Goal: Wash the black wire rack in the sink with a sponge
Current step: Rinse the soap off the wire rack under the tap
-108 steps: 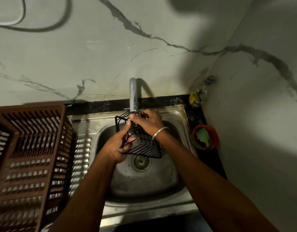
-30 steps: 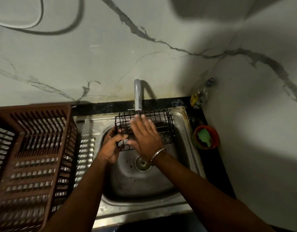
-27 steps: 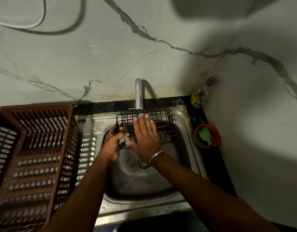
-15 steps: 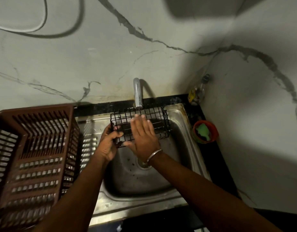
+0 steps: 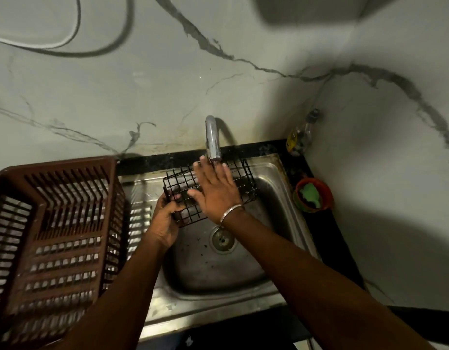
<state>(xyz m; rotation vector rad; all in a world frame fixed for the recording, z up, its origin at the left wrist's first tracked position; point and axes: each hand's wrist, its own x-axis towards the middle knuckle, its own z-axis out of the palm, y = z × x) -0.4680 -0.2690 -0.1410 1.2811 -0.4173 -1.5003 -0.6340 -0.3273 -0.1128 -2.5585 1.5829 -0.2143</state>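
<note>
The black wire rack [image 5: 243, 183] hangs over the steel sink [image 5: 274, 173], just under the tap [image 5: 212, 140]. My left hand [image 5: 165, 218] grips the rack's near left corner, fingers curled round the wires. My right hand [image 5: 216, 190] lies flat on the rack's grid with straight fingers, the fingertips reaching up under the tap's spout. A green sponge [image 5: 310, 195] sits in a small orange bowl [image 5: 325, 190] on the counter to the right of the sink. Neither hand holds the sponge.
A large brown plastic crate [image 5: 54, 223] stands on the drainboard at the left. A small bottle [image 5: 300, 137] stands in the back right corner against the marble wall. The drain [image 5: 222, 239] shows in the sink's bottom below the rack.
The rack was turned from tilted to lying level under the tap. My right hand went from gripping its top edge to lying flat on the grid, then slid up toward the spout.
</note>
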